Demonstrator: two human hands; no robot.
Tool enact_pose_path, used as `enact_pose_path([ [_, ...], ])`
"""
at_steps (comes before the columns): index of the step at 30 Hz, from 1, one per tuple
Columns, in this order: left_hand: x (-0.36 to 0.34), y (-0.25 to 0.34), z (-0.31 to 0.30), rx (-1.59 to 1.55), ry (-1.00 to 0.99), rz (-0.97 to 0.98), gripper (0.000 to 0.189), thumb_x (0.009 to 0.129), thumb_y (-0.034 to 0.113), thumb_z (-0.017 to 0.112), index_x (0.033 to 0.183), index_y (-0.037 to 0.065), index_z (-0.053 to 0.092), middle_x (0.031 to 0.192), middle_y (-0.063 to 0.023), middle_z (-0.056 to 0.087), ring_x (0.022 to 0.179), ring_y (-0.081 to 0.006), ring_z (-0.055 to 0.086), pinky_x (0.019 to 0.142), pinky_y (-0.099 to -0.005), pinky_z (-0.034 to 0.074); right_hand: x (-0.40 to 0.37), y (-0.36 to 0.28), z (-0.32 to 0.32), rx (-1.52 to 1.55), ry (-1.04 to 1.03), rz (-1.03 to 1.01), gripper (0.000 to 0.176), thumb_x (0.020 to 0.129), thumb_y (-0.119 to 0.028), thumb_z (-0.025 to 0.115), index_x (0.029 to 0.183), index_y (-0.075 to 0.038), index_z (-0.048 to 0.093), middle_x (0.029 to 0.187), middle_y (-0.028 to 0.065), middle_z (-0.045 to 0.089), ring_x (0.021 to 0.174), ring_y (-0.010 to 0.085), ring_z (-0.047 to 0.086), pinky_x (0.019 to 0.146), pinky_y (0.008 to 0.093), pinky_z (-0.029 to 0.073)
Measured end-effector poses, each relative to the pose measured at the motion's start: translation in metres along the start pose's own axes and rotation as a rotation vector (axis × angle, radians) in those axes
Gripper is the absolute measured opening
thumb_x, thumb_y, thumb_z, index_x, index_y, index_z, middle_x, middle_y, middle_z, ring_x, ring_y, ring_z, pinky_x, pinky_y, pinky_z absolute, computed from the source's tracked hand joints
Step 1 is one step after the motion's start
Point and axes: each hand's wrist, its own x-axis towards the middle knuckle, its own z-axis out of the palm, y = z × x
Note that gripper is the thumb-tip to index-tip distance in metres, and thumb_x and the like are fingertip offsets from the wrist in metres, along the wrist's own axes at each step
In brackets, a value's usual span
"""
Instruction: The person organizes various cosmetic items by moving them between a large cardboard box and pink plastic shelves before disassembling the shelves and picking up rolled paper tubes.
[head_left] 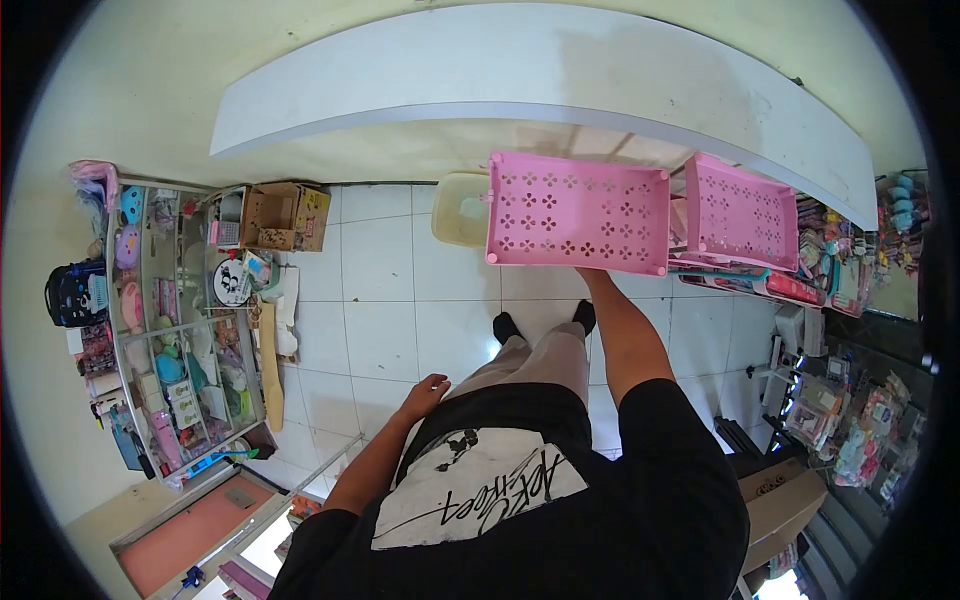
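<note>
A pink plastic basket [578, 215] with flower-shaped holes is held out in front of me, above the floor. My right arm reaches up to its near edge. Beneath it my right hand [592, 273] is almost wholly covered by the basket, with only the wrist side showing and the fingers hidden. My left hand [426, 395] hangs beside my left thigh, fingers loosely apart, holding nothing. A second pink basket [742, 213] of the same kind sits to the right, on top of other goods.
A white shelf [480, 60] juts from the wall ahead. Below it a cream plastic tub [452, 215] stands on the tiled floor [380, 270]. Cardboard boxes [288, 218] and a glass display rack [180, 330] line the left. Packaged goods [850, 420] hang at the right.
</note>
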Motion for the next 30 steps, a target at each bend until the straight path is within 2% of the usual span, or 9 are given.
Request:
enact_pose_path([
  [7, 0.005, 0.028, 0.000, 0.053, -0.044, 0.051, 0.052, 0.094, 0.041, 0.056, 0.126, 0.001, 0.055, 0.123, -0.0189, 0.061, 0.112, -0.0287, 0.060, 0.096, -0.0371, 0.046, 0.004, -0.001, -0.010, 0.084, 0.046, -0.076, 0.053, 0.087, -0.032, 0.060, 0.130, -0.003, 0.050, 0.127, 0.0190, 0.053, 0.118, 0.0352, 0.049, 0.102, 0.0482, 0.037],
  [9, 0.006, 0.030, 0.000, 0.075, -0.037, 0.068, 0.051, 0.094, 0.041, 0.056, 0.126, 0.001, 0.056, 0.121, -0.0180, 0.062, 0.110, -0.0280, 0.061, 0.095, -0.0367, 0.047, 0.003, -0.020, -0.020, 0.139, 0.034, 0.024, 0.051, 0.087, -0.028, 0.060, 0.130, -0.002, 0.049, 0.128, 0.0193, 0.052, 0.119, 0.0349, 0.049, 0.102, 0.0476, 0.037],
  [11, 0.005, 0.032, 0.000, 0.112, -0.039, 0.058, 0.052, 0.094, 0.041, 0.056, 0.127, 0.001, 0.055, 0.123, -0.0187, 0.061, 0.110, -0.0291, 0.061, 0.095, -0.0367, 0.047, 0.004, -0.028, -0.027, 0.153, 0.028, 0.027, 0.051, 0.087, -0.028, 0.060, 0.130, -0.002, 0.049, 0.128, 0.0192, 0.052, 0.119, 0.0347, 0.049, 0.103, 0.0475, 0.037],
  [23, -0.012, -0.010, 0.008, 0.125, -0.040, -0.030, 0.052, 0.093, 0.042, 0.055, 0.126, 0.002, 0.056, 0.124, -0.0197, 0.061, 0.113, -0.0317, 0.060, 0.097, -0.0374, 0.046, 0.008, -0.011, -0.021, 0.215, -0.058, -0.029, 0.050, 0.087, -0.029, 0.061, 0.128, -0.002, 0.051, 0.127, 0.0188, 0.054, 0.119, 0.0337, 0.050, 0.102, 0.0466, 0.038],
  [30, -0.020, -0.005, 0.016, 0.082, -0.022, -0.057, 0.052, 0.093, 0.042, 0.055, 0.126, 0.002, 0.056, 0.123, -0.0193, 0.061, 0.114, -0.0314, 0.060, 0.097, -0.0370, 0.046, 0.008, 0.011, -0.023, 0.256, -0.112, -0.022, 0.050, 0.086, -0.029, 0.062, 0.127, -0.002, 0.051, 0.126, 0.0187, 0.054, 0.119, 0.0336, 0.050, 0.102, 0.0466, 0.038],
])
